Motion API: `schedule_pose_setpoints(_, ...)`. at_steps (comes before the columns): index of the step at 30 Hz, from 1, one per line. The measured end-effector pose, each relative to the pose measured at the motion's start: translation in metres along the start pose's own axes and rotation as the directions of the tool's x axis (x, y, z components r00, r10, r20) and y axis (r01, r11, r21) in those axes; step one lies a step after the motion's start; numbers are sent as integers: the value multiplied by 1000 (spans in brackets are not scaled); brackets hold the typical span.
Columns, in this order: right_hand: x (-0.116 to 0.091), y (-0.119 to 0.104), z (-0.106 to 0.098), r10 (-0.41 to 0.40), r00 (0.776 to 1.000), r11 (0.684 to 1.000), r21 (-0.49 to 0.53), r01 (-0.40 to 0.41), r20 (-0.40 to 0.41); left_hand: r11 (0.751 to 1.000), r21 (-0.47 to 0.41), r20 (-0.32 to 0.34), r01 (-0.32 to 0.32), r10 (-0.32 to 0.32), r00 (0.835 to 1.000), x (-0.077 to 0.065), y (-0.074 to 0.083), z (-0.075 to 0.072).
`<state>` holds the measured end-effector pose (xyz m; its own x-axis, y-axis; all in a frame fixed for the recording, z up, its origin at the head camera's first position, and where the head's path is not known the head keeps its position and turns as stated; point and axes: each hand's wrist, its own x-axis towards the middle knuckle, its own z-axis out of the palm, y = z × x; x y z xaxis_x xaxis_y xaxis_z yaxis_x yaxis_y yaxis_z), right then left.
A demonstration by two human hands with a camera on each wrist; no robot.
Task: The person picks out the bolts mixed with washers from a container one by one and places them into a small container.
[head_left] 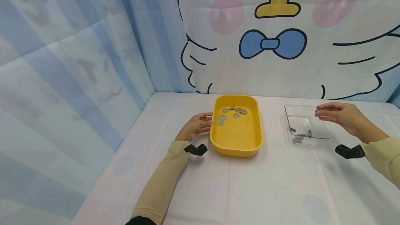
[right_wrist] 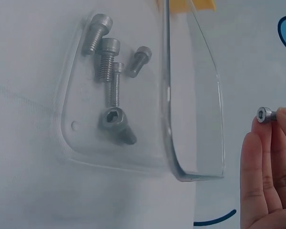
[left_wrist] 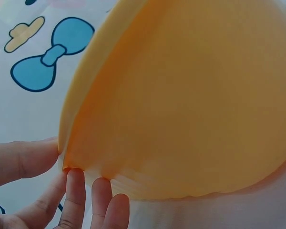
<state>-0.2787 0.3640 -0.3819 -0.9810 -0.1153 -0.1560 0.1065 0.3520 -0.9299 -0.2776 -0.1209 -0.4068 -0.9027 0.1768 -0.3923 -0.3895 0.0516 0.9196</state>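
My left hand (head_left: pixel 196 126) rests its fairly straight fingers against the left side of a yellow tray (head_left: pixel 235 138). Close up in the left wrist view, the thumb touches the rim of the tray (left_wrist: pixel 190 105) and the other fingertips meet its outer wall. Several flat washers (head_left: pixel 222 117) and a small screw (head_left: pixel 231 108) lie inside. My right hand (head_left: pixel 339 114) is raised at the right edge of a clear plastic box (head_left: pixel 292 115), pinching a socket head screw (right_wrist: pixel 263 115) between thumb and fingers. Several more socket head screws (right_wrist: pixel 107 59) lie in the box.
Both containers stand on a white-covered table (head_left: pixel 268 186), the box to the right of the tray. Behind the table hangs a cartoon-printed cloth (head_left: pixel 272 75), and a blue-striped cloth (head_left: pixel 78 89) hangs on the left.
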Motion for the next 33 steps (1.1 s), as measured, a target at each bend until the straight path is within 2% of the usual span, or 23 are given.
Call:
schedule_pose_setpoints(2, 2, 4, -2, 6, 1000, 1000, -3, -6, 3, 1000, -3, 1, 0, 0, 1000, 0, 0, 0)
schedule_pose_setpoints(3, -4, -5, 2, 10, 1000, 1000, -2, -10, 12, 1000, -7, -3, -1, 1, 1000, 0, 0, 0)
schedule_pose_setpoints(6, -2, -2, 1, 4, 1000, 1000, -3, -4, 19, 1000, -10, -11, -2, 2, 1000, 1, 0, 0)
schedule_pose_setpoints(8, 6, 7, -5, 6, 1000, 999, -36, -6, 19, 1000, -11, -15, -3, 3, 1000, 1, 0, 0)
schedule_pose_setpoints(15, 39, 50, -19, 48, 995, 996, -77, -54, -84, 1000, -7, -24, -3, 3, 1000, 1, 0, 0)
schedule_pose_setpoints(17, 48, 59, -22, 42, 995, 993, -109, -52, -91, 1000, -8, -25, -5, 4, 1000, 1, 0, 0)
schedule_pose_setpoints(24, 67, 78, -31, 54, 994, 986, -150, -68, -98, 1000, -12, -31, -6, 6, 1000, 0, 0, 1)
schedule_pose_setpoints(29, 64, 73, -29, 63, 994, 990, -123, -73, -86, 1000, -15, -34, -4, 4, 999, 1, -1, 1)
schedule_pose_setpoints(33, 43, 41, -18, 94, 995, 993, -70, -96, -30, 1000, -22, -33, 0, 0, 999, 2, -1, 0)
